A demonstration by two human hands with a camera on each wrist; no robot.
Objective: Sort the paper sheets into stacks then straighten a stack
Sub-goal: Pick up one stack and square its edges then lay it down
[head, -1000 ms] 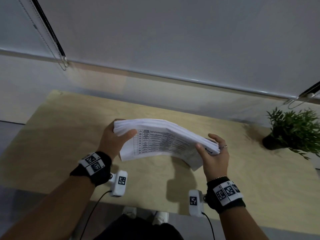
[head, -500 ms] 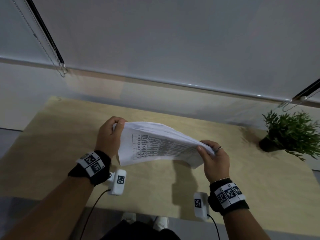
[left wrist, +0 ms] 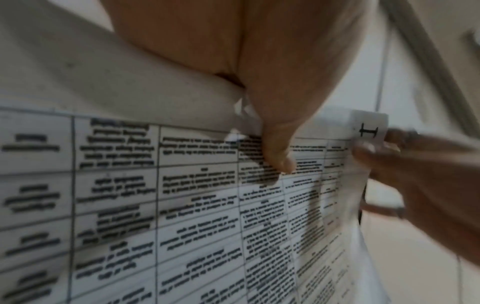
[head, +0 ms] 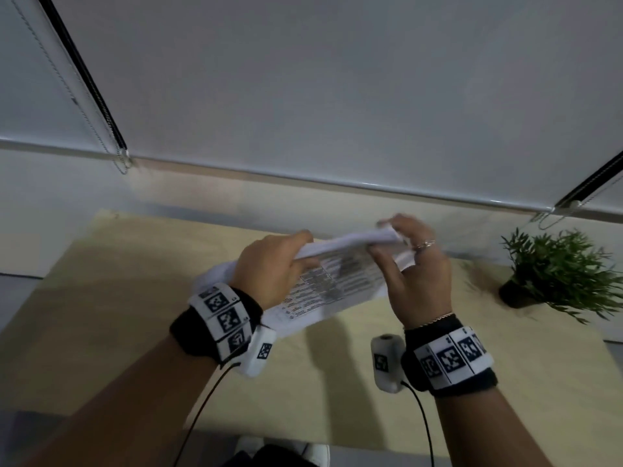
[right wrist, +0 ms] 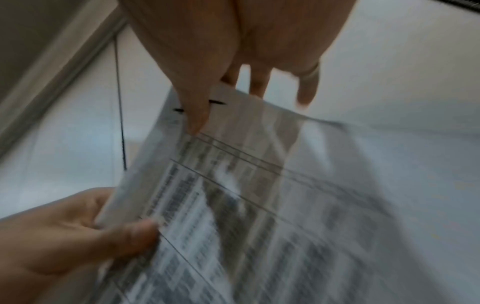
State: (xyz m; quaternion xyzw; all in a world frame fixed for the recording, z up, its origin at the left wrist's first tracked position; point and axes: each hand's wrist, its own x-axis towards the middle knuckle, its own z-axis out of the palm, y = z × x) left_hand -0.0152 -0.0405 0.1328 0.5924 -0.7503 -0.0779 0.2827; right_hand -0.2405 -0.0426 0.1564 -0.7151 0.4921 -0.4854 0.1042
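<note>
A thick stack of white paper sheets [head: 340,281], printed with tables, is held in the air above the wooden table [head: 118,298]. My left hand [head: 273,267] grips its upper edge, thumb on the printed face [left wrist: 275,156]. My right hand [head: 414,264] pinches the far top corner, thumb in front [right wrist: 194,115] and fingers behind. The stack [left wrist: 182,205] hangs tilted, printed side toward me, its lower edge drooping toward my left wrist. A small label marked "H" [left wrist: 369,129] sits at its corner. The right wrist view shows the stack [right wrist: 233,205] blurred.
A potted green plant [head: 556,274] stands at the table's right rear. A wall with roller blinds [head: 303,96] and hanging bead chains rises right behind the table. The table's near edge runs just in front of my body.
The stack has swung from lying nearly flat between both hands to hanging tilted. My right hand rose and moved to the far top corner; my left hand shifted right along the edge.
</note>
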